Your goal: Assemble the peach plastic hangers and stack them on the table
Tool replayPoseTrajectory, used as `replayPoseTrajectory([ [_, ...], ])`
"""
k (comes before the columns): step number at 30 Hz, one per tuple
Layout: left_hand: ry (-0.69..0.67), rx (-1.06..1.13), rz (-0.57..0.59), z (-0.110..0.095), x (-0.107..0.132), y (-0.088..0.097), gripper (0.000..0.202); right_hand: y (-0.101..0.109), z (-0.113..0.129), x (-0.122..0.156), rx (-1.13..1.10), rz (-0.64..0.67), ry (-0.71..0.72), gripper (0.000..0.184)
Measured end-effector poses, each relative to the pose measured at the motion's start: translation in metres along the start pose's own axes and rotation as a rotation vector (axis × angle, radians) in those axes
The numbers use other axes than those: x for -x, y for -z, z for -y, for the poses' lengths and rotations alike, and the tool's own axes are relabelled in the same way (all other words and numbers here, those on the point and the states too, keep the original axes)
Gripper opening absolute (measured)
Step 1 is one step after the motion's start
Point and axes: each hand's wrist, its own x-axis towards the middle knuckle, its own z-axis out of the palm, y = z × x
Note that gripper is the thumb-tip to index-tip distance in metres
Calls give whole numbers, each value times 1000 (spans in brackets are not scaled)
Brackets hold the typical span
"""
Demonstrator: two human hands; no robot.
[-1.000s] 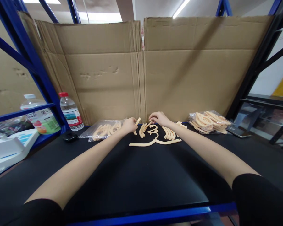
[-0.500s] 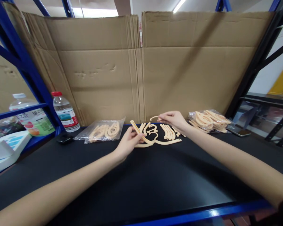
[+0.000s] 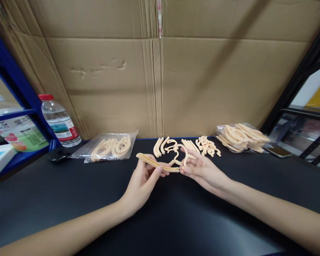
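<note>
My left hand point(image 3: 142, 183) grips a cream plastic hanger arm point(image 3: 149, 161) between thumb and fingers, its hollow channel side showing. In my right hand point(image 3: 208, 174) is a curved cream hanger hook point(image 3: 186, 154), pinched near its lower end. The lower end of the hook is close to the arm's right tip; whether they touch, I cannot tell. Just behind both hands lies another hanger point(image 3: 176, 155) with its hook, partly covered by my fingers. Loose hanger arms point(image 3: 159, 146) lie behind it to the left, and more sit to the right beside a pile of small hooks point(image 3: 208, 145).
A clear bag of hanger parts point(image 3: 112, 147) lies at left, near a black mouse point(image 3: 58, 154) and a water bottle point(image 3: 60, 122). Bagged parts point(image 3: 241, 137) and a phone point(image 3: 279, 151) lie at right. Cardboard point(image 3: 109, 71) walls off the black table's back.
My right hand has brought the hook toward me and down to the arm's right end. My left hand has tilted the arm flatter and lowered it. The view has dipped down.
</note>
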Motion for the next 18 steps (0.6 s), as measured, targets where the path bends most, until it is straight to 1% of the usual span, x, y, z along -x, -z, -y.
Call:
replayPoseTrajectory([
  [3,-30,-19,14,-2,3,-2,18,2,-2,-2,9,-20,-10,31],
  [5,-26,-26,24,-3,4,-2,20,5,-3,-4,22,-25,4,22],
  [8,-15,-46,24,-2,4,-3,23,7,-4,-5,48,-37,10,22],
  [12,-36,-96,-4,-3,3,-3,25,4,-5,-4,84,-35,-15,26],
  [18,-78,-163,4,-2,3,-1,16,0,-1,0,129,47,21,16],
])
